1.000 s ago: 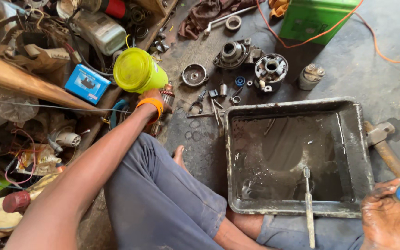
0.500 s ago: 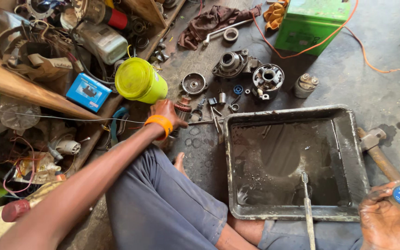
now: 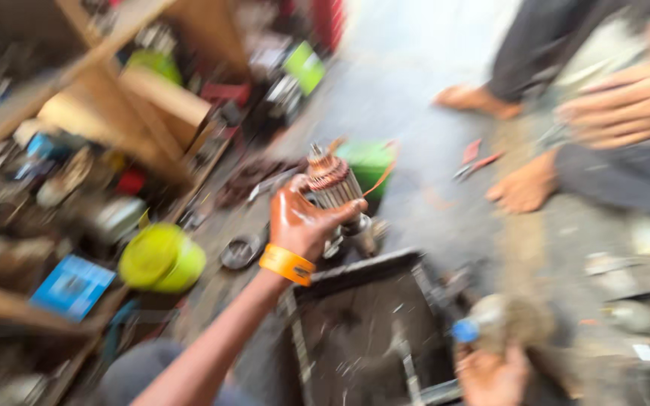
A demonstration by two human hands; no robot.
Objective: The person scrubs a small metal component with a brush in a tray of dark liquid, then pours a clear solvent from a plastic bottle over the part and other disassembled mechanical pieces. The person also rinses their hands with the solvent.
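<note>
1. While the whole view is smeared with motion, my left hand (image 3: pixel 306 222) is plain enough — it is wrapped around a motor armature (image 3: pixel 334 184), fingers curled about its ribbed steel body, copper end pointing up and away from my palm.
2. Around that wrist sits an orange band (image 3: pixel 286 264), just below the grasp.
3. Down and to the right of that hand lies the dark metal tray (image 3: pixel 317 338), with a thin tool (image 3: pixel 408 365) resting inside it; the armature is held up above the tray's far edge, touching nothing but my fingers.
4. My right hand (image 3: pixel 494 372) is low, beyond the tray's right side, near a blue-capped object (image 3: pixel 466 329). Blur hides the fingers, so I cannot tell whether it grips anything.
5. Left of my left arm stand a yellow-green container (image 3: pixel 161 258) and a flat blue box (image 3: pixel 73 286); a green box (image 3: pixel 370 162) sits just behind the armature.
6. Another person's hand (image 3: pixel 626 105) and bare feet (image 3: pixel 524 188) are off to the far right, well apart from mine.
7. As I judge it, the armature is picked up and in hand — that much is done. It looks oily and not yet lowered into the tray, so any cleaning or refitting appears to be left.
</note>
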